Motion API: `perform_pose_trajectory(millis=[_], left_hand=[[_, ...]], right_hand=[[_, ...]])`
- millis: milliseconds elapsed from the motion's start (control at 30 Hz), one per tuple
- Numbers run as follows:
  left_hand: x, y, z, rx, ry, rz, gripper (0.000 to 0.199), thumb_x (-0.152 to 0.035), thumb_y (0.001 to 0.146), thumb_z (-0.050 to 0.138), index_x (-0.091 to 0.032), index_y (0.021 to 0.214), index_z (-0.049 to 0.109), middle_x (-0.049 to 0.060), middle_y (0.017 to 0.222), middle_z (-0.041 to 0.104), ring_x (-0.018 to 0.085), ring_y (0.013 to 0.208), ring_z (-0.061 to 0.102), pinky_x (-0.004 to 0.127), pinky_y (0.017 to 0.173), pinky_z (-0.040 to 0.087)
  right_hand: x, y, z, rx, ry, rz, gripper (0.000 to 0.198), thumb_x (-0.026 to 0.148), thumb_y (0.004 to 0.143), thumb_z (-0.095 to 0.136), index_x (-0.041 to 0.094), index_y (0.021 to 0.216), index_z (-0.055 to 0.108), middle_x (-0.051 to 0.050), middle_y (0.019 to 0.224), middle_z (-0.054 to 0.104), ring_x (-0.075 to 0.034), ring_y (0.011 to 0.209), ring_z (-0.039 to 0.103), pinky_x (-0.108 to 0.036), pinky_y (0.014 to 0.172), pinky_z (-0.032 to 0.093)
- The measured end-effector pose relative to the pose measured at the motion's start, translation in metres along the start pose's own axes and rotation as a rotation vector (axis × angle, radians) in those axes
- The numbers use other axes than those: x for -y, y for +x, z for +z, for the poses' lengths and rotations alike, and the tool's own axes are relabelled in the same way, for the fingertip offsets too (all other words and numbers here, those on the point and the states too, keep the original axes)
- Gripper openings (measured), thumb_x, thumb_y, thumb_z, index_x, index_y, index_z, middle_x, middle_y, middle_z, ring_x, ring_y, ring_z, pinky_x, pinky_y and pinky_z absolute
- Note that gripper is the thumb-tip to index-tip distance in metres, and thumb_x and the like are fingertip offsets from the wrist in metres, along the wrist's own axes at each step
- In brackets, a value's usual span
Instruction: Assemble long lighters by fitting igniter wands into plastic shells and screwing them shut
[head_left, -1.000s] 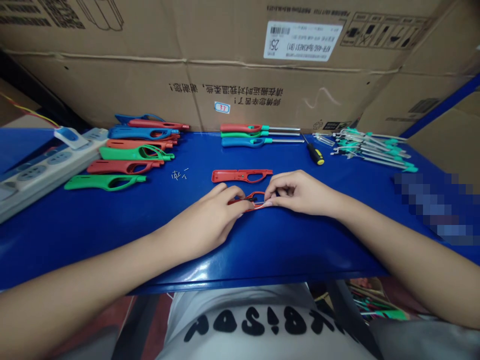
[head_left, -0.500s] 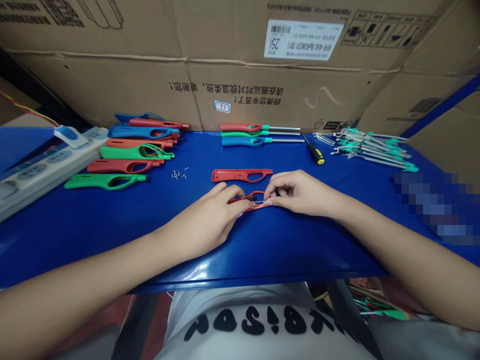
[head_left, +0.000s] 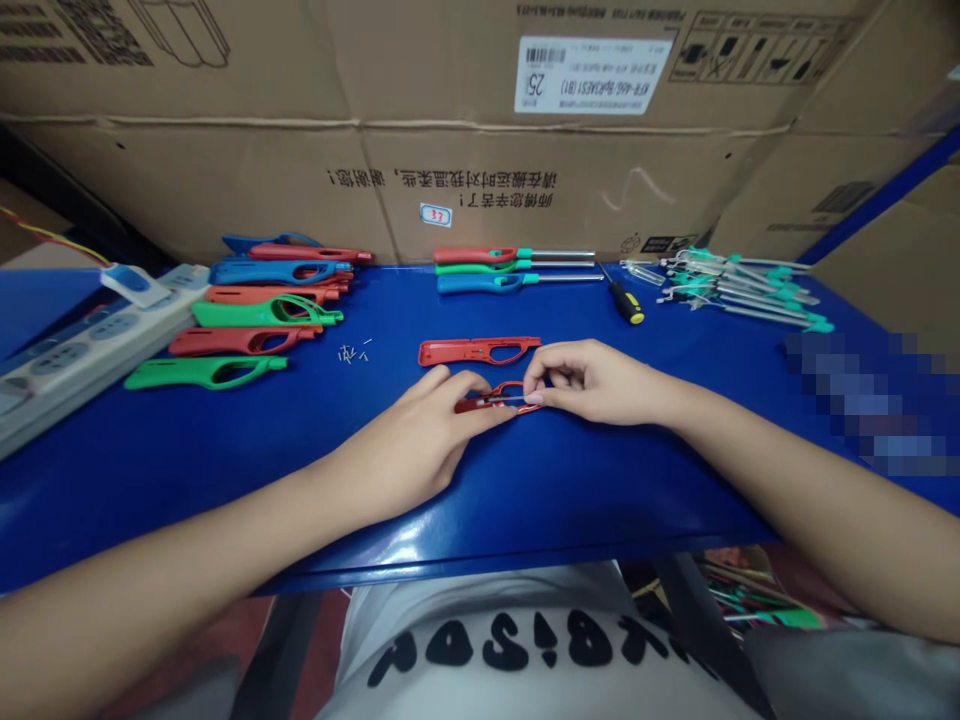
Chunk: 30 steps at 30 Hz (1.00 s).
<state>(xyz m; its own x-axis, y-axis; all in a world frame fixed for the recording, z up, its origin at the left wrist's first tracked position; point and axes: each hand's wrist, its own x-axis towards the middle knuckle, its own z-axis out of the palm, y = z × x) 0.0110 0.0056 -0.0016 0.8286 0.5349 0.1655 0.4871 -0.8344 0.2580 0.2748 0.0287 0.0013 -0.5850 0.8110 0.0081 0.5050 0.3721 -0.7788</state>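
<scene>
My left hand is closed over the rear of a red lighter shell half and presses it to the blue table. Dark parts show inside that shell, beside its finger loop. At its front end, the thumb and fingertips of my right hand pinch a thin grey wire or rod lying along the shell. The exact pinch point is partly covered by my fingers. Just beyond my hands, a second red shell half lies with its inner side up.
Green, red and blue shells lie at left, near a power strip and small screws. Behind are assembled lighters, a screwdriver and a pile of teal-tipped metal tubes. A cardboard box stands along the back.
My left thumb has stretched forward along the shell's near edge, so more of the shell's inside shows. My right hand keeps its pinch. The whole view has shifted slightly.
</scene>
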Motion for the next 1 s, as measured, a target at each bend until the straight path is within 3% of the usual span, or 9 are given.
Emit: perform_pose_trajectory(millis=[233, 467, 733, 900, 1000], left_hand=[[-0.003, 0.002, -0.002, 0.034, 0.065, 0.017, 0.058, -0.004, 0.093, 0.043, -0.029, 0.145, 0.053, 0.013, 0.132, 0.052, 0.028, 0.109, 0.049, 0.046, 0.095, 0.05], [-0.004, 0.002, -0.002, 0.039, 0.062, 0.018, 0.061, -0.003, 0.092, 0.044, -0.028, 0.147, 0.052, 0.012, 0.128, 0.053, 0.028, 0.107, 0.048, 0.045, 0.095, 0.051], [-0.004, 0.001, 0.001, 0.003, 0.053, 0.023, 0.055, -0.005, 0.094, 0.045, -0.028, 0.143, 0.055, 0.012, 0.128, 0.054, 0.028, 0.109, 0.049, 0.046, 0.095, 0.051], [-0.004, 0.002, 0.002, -0.127, -0.147, -0.044, 0.037, -0.01, 0.098, 0.048, -0.022, 0.128, 0.065, 0.009, 0.119, 0.061, 0.023, 0.11, 0.053, 0.04, 0.101, 0.048], [-0.004, 0.002, 0.003, -0.142, -0.197, -0.062, 0.03, -0.012, 0.098, 0.05, -0.019, 0.122, 0.067, 0.008, 0.114, 0.063, 0.022, 0.108, 0.054, 0.039, 0.1, 0.049]], right_hand=[[0.004, -0.006, -0.006, 0.056, -0.054, -0.086, 0.012, 0.029, 0.092, 0.061, 0.017, 0.094, 0.061, 0.006, 0.063, 0.045, -0.008, 0.054, 0.038, -0.022, 0.053, 0.034], [0.01, -0.009, -0.006, 0.046, -0.317, -0.316, 0.007, 0.016, 0.088, 0.061, 0.016, 0.091, 0.068, -0.004, 0.09, 0.064, -0.009, 0.064, 0.051, -0.023, 0.064, 0.043], [0.014, -0.014, -0.009, 0.068, -0.407, -0.35, 0.018, 0.02, 0.094, 0.059, 0.017, 0.102, 0.074, -0.006, 0.096, 0.071, -0.013, 0.075, 0.063, -0.025, 0.069, 0.048], [0.013, -0.015, -0.011, 0.075, -0.37, -0.337, 0.02, 0.021, 0.092, 0.061, 0.017, 0.105, 0.076, -0.006, 0.097, 0.071, -0.011, 0.072, 0.063, -0.024, 0.068, 0.051], [0.009, -0.014, -0.013, 0.09, -0.286, -0.32, 0.02, 0.022, 0.092, 0.063, 0.017, 0.107, 0.076, -0.006, 0.099, 0.071, -0.01, 0.072, 0.063, -0.022, 0.066, 0.051]])
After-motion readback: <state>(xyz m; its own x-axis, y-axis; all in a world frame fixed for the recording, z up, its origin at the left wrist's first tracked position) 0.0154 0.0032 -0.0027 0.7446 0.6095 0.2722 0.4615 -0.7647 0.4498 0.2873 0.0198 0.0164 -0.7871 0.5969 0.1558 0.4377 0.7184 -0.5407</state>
